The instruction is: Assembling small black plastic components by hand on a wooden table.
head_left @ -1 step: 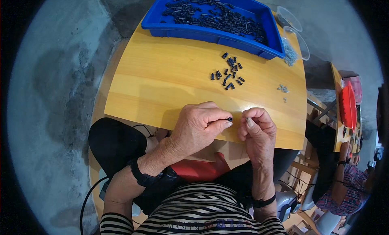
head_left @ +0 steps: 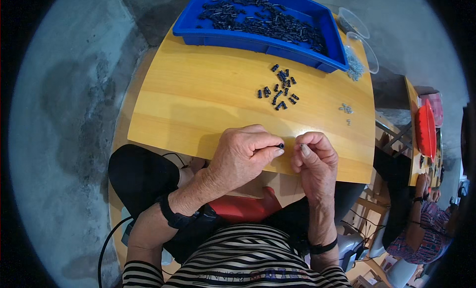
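Between thumb and forefinger, my left hand [head_left: 248, 148] pinches a small black cylindrical part [head_left: 281, 146], its round end showing toward the right. A short gap away, my right hand [head_left: 317, 156] is closed with thumb against fingertips. A tiny bit of something shows at that pinch, too small to name. Both hands are above the near edge of the yellow wooden table [head_left: 198, 99]. Farther up lies a loose group of small black parts [head_left: 281, 87], and to its right a few small silvery pieces [head_left: 346, 109].
A blue tray [head_left: 223, 40] holding many black parts stands at the table's far side. Beside it, a clear plastic tub [head_left: 354, 64] contains silvery pieces, with another clear container [head_left: 353, 22] behind. At right, another person [head_left: 421, 228] sits by a second table with a red basket [head_left: 426, 131].
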Available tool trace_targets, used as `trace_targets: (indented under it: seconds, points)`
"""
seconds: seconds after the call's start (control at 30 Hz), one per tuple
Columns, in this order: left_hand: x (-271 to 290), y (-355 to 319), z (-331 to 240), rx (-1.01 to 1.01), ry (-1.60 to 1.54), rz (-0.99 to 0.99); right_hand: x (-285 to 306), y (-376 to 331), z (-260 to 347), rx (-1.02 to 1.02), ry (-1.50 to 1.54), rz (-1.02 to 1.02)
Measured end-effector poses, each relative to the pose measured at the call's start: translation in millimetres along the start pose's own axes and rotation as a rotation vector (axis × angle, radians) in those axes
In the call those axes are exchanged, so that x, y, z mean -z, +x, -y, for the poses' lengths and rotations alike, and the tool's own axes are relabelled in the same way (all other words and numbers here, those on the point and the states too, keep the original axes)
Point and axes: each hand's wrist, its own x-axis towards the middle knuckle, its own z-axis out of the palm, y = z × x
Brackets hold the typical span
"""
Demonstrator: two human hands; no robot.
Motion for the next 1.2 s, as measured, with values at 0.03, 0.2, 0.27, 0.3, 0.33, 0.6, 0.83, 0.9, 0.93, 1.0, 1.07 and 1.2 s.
trace_targets:
  seconds: [0.03, 0.2, 0.27, 0.3, 0.33, 0.6, 0.83, 0.9, 0.93, 1.0, 1.07, 1.2]
  points:
    - [0.0, 0.0, 0.1, -0.008, 0.008, -0.003, -0.4, 0.0, 0.8, 0.000, 0.000, -0.001]
    - [-0.1, 0.2, 0.2, -0.040, 0.041, -0.014, -1.3, -0.7, 2.4, -0.062, -0.037, 0.000]
    - [0.5, -0.2, -0.1, -0.042, 0.046, -0.018, -2.2, -1.1, 2.1, -0.064, -0.047, 0.004]
    - [0.8, -0.6, 0.1, -0.042, 0.045, -0.019, -2.8, -1.1, 1.9, -0.066, -0.056, 0.008]
    - [0.8, -0.7, -0.2, -0.039, 0.038, -0.022, -3.2, -1.3, 2.3, -0.065, -0.056, 0.007]
    - [2.3, 0.0, -2.7, -0.062, 0.059, -0.025, -4.1, 0.2, 0.5, -0.041, -0.084, 0.036]
    - [0.6, -1.3, 1.8, -0.073, 0.029, -0.029, -4.7, -0.6, -2.1, -0.026, -0.118, 0.027]
    - [1.0, -1.2, 2.2, -0.077, 0.041, -0.027, -5.1, -1.6, -2.9, -0.008, -0.168, 0.011]
    - [0.9, -1.1, 2.1, -0.084, 0.051, -0.027, -5.3, -1.8, -2.8, -0.008, -0.168, 0.012]
    - [0.8, -0.8, 1.7, -0.089, 0.062, -0.028, -5.7, -1.9, -2.3, 0.003, -0.180, 0.027]
    - [1.1, -0.8, 1.3, -0.085, 0.065, -0.023, -5.6, -1.2, -2.0, -0.004, -0.154, 0.025]
    - [-0.2, -1.3, 3.4, -0.090, 0.059, -0.030, -5.6, -0.1, -1.6, -0.010, -0.105, 0.045]
